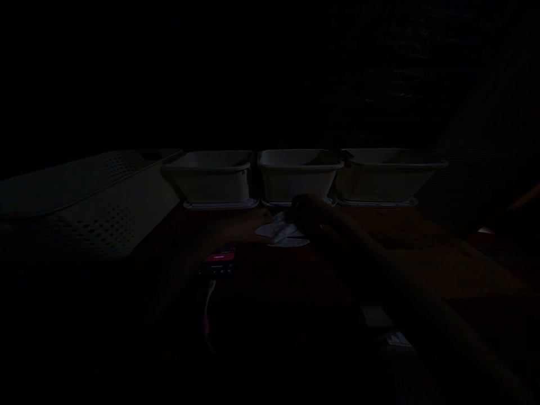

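Observation:
The scene is very dark. My right hand (307, 214) reaches forward from the lower right across a wooden table (422, 264) and rests on or just above a small white crumpled piece, paper or cloth (282, 232). Its fingers are too dark to make out. My left hand is not in view. Three white rectangular tubs stand in a row behind the white piece: a left tub (213, 177), a middle tub (299, 175) and a right tub (386, 175).
A large white perforated basket (90, 205) lies at the left. A phone with a lit red screen (219, 261) lies on the table with a white cable (208, 306) running toward me. Small pale cards (386, 329) lie near my forearm.

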`<state>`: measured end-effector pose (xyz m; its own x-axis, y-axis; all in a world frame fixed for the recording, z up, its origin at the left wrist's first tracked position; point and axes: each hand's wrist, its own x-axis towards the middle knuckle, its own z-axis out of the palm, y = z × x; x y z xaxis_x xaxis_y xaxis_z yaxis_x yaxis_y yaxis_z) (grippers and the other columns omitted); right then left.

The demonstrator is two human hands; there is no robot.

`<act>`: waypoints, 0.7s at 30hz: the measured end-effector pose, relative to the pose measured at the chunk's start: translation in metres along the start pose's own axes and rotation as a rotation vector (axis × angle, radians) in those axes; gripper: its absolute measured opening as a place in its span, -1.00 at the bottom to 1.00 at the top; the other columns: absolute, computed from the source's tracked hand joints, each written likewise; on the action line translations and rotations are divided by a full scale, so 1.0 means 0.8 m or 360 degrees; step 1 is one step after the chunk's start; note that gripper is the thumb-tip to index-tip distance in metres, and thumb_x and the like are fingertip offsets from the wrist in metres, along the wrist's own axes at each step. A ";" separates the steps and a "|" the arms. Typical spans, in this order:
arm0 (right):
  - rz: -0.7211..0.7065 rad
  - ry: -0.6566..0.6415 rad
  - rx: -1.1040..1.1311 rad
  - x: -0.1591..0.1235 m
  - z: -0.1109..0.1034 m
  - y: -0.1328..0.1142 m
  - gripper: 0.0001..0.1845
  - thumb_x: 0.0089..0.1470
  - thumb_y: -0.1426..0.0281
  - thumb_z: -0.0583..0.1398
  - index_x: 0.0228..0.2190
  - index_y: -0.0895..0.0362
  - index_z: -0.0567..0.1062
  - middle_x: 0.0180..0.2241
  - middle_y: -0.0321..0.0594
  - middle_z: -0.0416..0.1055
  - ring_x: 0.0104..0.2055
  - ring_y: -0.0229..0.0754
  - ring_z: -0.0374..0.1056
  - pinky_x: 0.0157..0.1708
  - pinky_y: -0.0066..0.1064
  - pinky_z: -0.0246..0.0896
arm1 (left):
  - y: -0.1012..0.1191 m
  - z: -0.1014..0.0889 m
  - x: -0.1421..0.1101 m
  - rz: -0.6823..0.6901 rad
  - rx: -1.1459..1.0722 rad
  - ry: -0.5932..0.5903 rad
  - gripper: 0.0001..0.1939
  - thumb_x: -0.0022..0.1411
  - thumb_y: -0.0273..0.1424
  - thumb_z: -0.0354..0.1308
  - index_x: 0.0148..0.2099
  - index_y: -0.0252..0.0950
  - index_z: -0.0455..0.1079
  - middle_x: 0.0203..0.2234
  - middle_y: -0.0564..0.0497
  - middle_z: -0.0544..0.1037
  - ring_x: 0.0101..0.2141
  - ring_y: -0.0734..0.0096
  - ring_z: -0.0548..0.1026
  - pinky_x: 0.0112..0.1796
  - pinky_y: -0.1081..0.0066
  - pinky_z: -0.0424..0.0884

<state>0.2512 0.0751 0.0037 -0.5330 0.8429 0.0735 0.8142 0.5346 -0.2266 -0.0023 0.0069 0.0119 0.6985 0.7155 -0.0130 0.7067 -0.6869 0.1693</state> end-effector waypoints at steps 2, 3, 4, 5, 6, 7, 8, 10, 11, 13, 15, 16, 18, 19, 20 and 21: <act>0.0028 0.0038 0.0148 0.000 0.002 -0.001 -0.68 0.22 0.49 0.22 -0.02 0.30 0.59 -0.12 0.04 0.62 -0.19 -0.20 0.53 -0.29 -0.54 0.23 | 0.000 0.000 0.001 0.0003 -0.0015 -0.0005 -0.42 0.34 -0.14 0.22 0.29 -0.32 0.34 0.29 -0.20 0.33 0.21 0.13 0.36 0.18 0.29 0.28; 0.0033 0.0053 0.0204 0.001 0.002 -0.001 -0.68 0.20 0.50 0.23 -0.02 0.29 0.59 -0.13 0.03 0.62 -0.23 -0.21 0.52 -0.31 -0.53 0.23 | 0.000 0.000 0.002 0.0006 -0.0024 -0.0008 -0.42 0.34 -0.15 0.23 0.29 -0.34 0.34 0.29 -0.21 0.33 0.22 0.12 0.35 0.19 0.29 0.27; 0.0024 0.0066 0.0249 0.002 0.003 0.000 -0.69 0.18 0.51 0.24 -0.04 0.29 0.60 -0.14 0.02 0.62 -0.25 -0.22 0.51 -0.31 -0.53 0.23 | 0.001 0.000 0.002 0.0011 -0.0035 -0.0007 -0.42 0.33 -0.15 0.24 0.28 -0.34 0.35 0.28 -0.22 0.33 0.22 0.12 0.35 0.20 0.29 0.26; 0.0007 0.0086 0.0294 0.004 0.004 0.001 -0.69 0.16 0.51 0.24 -0.06 0.30 0.61 -0.15 0.01 0.62 -0.28 -0.22 0.50 -0.31 -0.52 0.23 | 0.001 0.000 0.002 0.0020 -0.0048 -0.0002 -0.43 0.33 -0.15 0.25 0.27 -0.34 0.36 0.27 -0.21 0.35 0.22 0.13 0.35 0.20 0.29 0.25; -0.0013 0.0105 0.0343 0.005 0.004 0.003 -0.69 0.15 0.50 0.25 -0.07 0.30 0.61 -0.18 0.00 0.62 -0.29 -0.22 0.49 -0.32 -0.51 0.24 | 0.002 0.000 0.002 0.0032 -0.0057 0.0002 -0.45 0.33 -0.16 0.25 0.26 -0.33 0.37 0.25 -0.20 0.37 0.21 0.14 0.36 0.20 0.30 0.25; -0.0027 0.0118 0.0394 0.007 0.005 0.005 -0.68 0.14 0.49 0.25 -0.07 0.31 0.61 -0.21 -0.01 0.63 -0.31 -0.22 0.49 -0.32 -0.50 0.24 | 0.002 0.000 0.003 0.0043 -0.0060 0.0004 -0.46 0.33 -0.16 0.25 0.26 -0.31 0.38 0.23 -0.19 0.39 0.19 0.15 0.37 0.19 0.31 0.26; -0.0033 0.0132 0.0445 0.008 0.006 0.007 -0.68 0.13 0.48 0.25 -0.07 0.32 0.61 -0.24 -0.01 0.62 -0.32 -0.20 0.49 -0.34 -0.49 0.24 | 0.002 0.000 0.003 0.0055 -0.0060 0.0006 -0.46 0.34 -0.17 0.25 0.26 -0.30 0.38 0.22 -0.18 0.40 0.18 0.16 0.38 0.18 0.32 0.27; -0.0046 0.0125 0.0545 0.011 0.008 0.014 -0.65 0.13 0.46 0.24 -0.06 0.34 0.61 -0.28 -0.01 0.62 -0.32 -0.18 0.49 -0.37 -0.48 0.25 | 0.001 0.001 0.003 0.0076 -0.0051 0.0014 -0.46 0.35 -0.17 0.25 0.27 -0.30 0.38 0.22 -0.17 0.40 0.18 0.16 0.38 0.17 0.32 0.27; -0.0066 0.0108 0.0585 0.012 0.009 0.016 -0.64 0.12 0.46 0.24 -0.06 0.35 0.60 -0.28 0.00 0.62 -0.31 -0.17 0.50 -0.37 -0.48 0.26 | 0.000 0.001 0.003 0.0082 -0.0043 0.0020 -0.46 0.35 -0.17 0.25 0.27 -0.30 0.37 0.22 -0.17 0.40 0.19 0.16 0.37 0.18 0.33 0.26; -0.0112 0.0073 0.0626 0.012 0.010 0.020 -0.65 0.10 0.46 0.26 -0.07 0.34 0.61 -0.25 0.02 0.63 -0.28 -0.15 0.52 -0.35 -0.48 0.28 | -0.002 0.003 0.004 0.0082 -0.0032 0.0026 -0.46 0.34 -0.16 0.26 0.27 -0.29 0.37 0.24 -0.15 0.39 0.20 0.16 0.36 0.19 0.32 0.25; -0.0136 0.0063 0.0601 0.011 0.009 0.021 -0.68 0.08 0.47 0.26 -0.12 0.30 0.63 -0.24 0.01 0.64 -0.25 -0.14 0.53 -0.31 -0.46 0.32 | -0.004 0.004 0.005 0.0068 -0.0025 0.0012 -0.44 0.33 -0.16 0.27 0.28 -0.27 0.36 0.25 -0.14 0.38 0.20 0.16 0.37 0.18 0.31 0.26; -0.0137 0.0073 0.0574 0.010 0.007 0.020 -0.71 0.07 0.49 0.26 -0.15 0.29 0.65 -0.24 -0.01 0.64 -0.24 -0.13 0.54 -0.28 -0.45 0.34 | -0.004 0.004 0.005 0.0062 -0.0031 0.0009 -0.43 0.33 -0.16 0.26 0.29 -0.26 0.35 0.25 -0.15 0.37 0.20 0.15 0.37 0.17 0.31 0.27; -0.0134 0.0126 0.0518 0.007 0.003 0.017 -0.75 0.05 0.51 0.26 -0.21 0.25 0.67 -0.23 -0.03 0.65 -0.20 -0.12 0.55 -0.23 -0.44 0.36 | -0.004 0.004 0.005 0.0059 -0.0053 0.0009 -0.43 0.33 -0.15 0.25 0.29 -0.26 0.35 0.25 -0.16 0.37 0.20 0.14 0.36 0.16 0.29 0.27; -0.0130 0.0160 0.0493 0.005 0.000 0.015 -0.76 0.03 0.53 0.26 -0.23 0.24 0.68 -0.22 -0.04 0.65 -0.19 -0.12 0.55 -0.21 -0.45 0.37 | -0.003 0.004 0.004 0.0059 -0.0063 0.0008 -0.43 0.33 -0.14 0.25 0.29 -0.27 0.36 0.25 -0.17 0.38 0.21 0.12 0.36 0.17 0.28 0.27; -0.0123 0.0195 0.0472 0.003 -0.003 0.013 -0.76 0.01 0.54 0.27 -0.24 0.23 0.68 -0.21 -0.04 0.65 -0.19 -0.12 0.55 -0.20 -0.44 0.38 | -0.002 0.003 0.004 0.0055 -0.0070 0.0003 -0.43 0.33 -0.13 0.24 0.28 -0.27 0.37 0.26 -0.18 0.37 0.22 0.11 0.35 0.18 0.27 0.26; -0.0115 0.0222 0.0455 0.000 -0.006 0.011 -0.76 -0.01 0.54 0.28 -0.25 0.23 0.69 -0.20 -0.04 0.65 -0.18 -0.12 0.56 -0.19 -0.44 0.39 | -0.001 0.003 0.003 0.0039 -0.0074 0.0002 -0.42 0.33 -0.13 0.24 0.29 -0.29 0.37 0.26 -0.20 0.36 0.23 0.10 0.34 0.19 0.26 0.25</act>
<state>0.2594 0.0802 0.0067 -0.5343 0.8142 0.2270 0.6674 0.5712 -0.4778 -0.0010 0.0093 0.0095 0.7153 0.6988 -0.0072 0.6835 -0.6975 0.2151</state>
